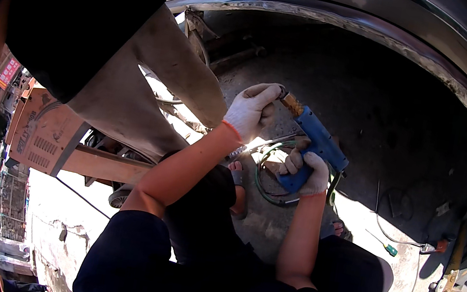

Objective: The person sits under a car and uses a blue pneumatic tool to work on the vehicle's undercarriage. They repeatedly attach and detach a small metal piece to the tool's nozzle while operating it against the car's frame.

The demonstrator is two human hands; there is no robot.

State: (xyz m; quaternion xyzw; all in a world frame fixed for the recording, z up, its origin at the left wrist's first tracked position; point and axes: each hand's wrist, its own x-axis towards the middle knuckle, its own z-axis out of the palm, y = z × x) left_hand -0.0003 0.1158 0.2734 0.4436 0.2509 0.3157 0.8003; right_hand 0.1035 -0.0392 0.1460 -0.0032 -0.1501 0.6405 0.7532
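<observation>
Right hand (310, 171) grips the blue gun (324, 141) by its handle (294, 181); left hand (251, 110) apparently pinches its tip (292, 104). Likely stiff and heavy; best held thus.

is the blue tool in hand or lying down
In hand: the right hand grips the blue tool; the left hand is at its brass-coloured nose.

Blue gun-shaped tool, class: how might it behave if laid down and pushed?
The blue tool probably stays stiff: its body looks like a hard casing. Its handle juts sideways, so it would likely resist rolling. The brass-coloured nose looks metallic, so that end may feel heavy.
</observation>
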